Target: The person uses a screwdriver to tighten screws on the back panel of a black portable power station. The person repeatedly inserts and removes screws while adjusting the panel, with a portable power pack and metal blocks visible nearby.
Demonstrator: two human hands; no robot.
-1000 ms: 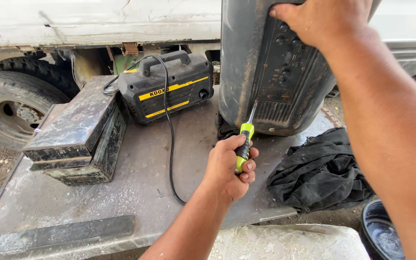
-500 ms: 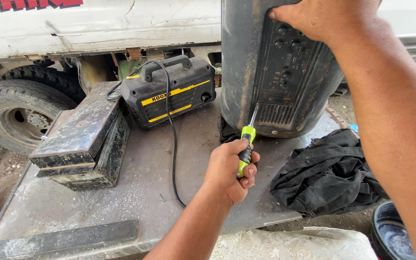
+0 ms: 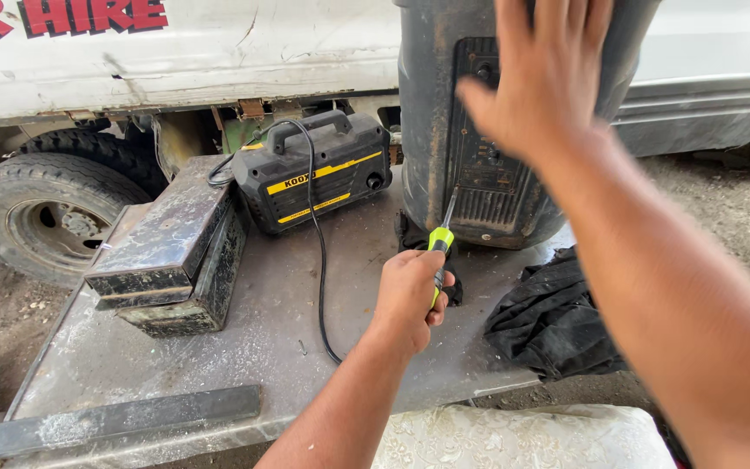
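Two bare hands work at a tall dark speaker cabinet [image 3: 431,130] that stands upright at the back of a dusty grey metal table [image 3: 262,347], its ribbed rear panel facing the camera. The left hand [image 3: 410,295] is closed in a fist around the green-and-black handle of a screwdriver [image 3: 440,252], whose thin shaft points up to the lower edge of the cabinet's panel. The right hand [image 3: 540,78] is raised in front of the cabinet's upper half, palm toward it, fingers straight and slightly spread; whether it touches the panel cannot be told. Just left of the cabinet sits a black box-shaped machine [image 3: 314,174] with a carrying handle and yellow stripes across its front, and a black cable [image 3: 319,260] runs from it down across the table toward the near edge. Farther left lie two worn, dark rectangular blocks [image 3: 175,252], one leaning on the other. A crumpled black cloth [image 3: 549,321] lies at the table's right edge, and a flat dark bar [image 3: 115,421] lies along the near left edge. Behind the table stands a white vehicle [image 3: 219,52] bearing red block lettering at upper left, with a tyre [image 3: 54,221] below it.
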